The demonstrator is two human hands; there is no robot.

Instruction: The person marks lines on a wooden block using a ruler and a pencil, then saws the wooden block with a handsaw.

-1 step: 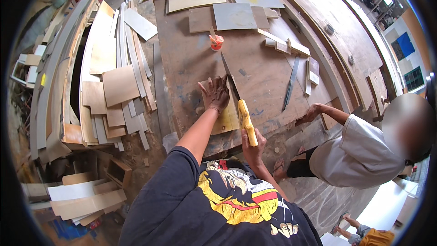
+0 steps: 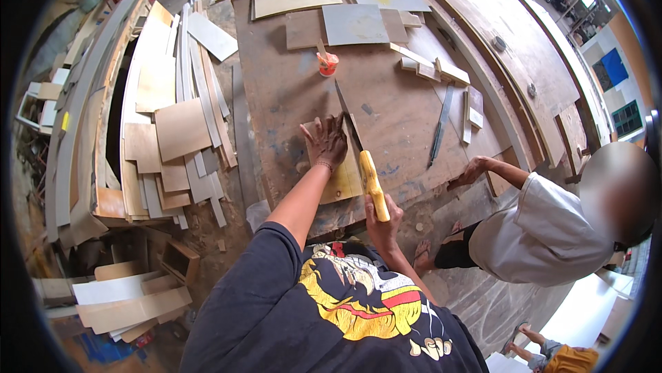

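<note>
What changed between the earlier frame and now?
Nothing visibly moved; nothing was taken hold of or let go. As before: the right grip closed on the yellow-handled saw, the left grip spread on the board, the red cup standing beyond the blade's far end.

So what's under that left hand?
A pale wooden board lies under the left hand, on top of the brown table. Some of the board shows beside the hand; the patch right beneath is covered.
</note>
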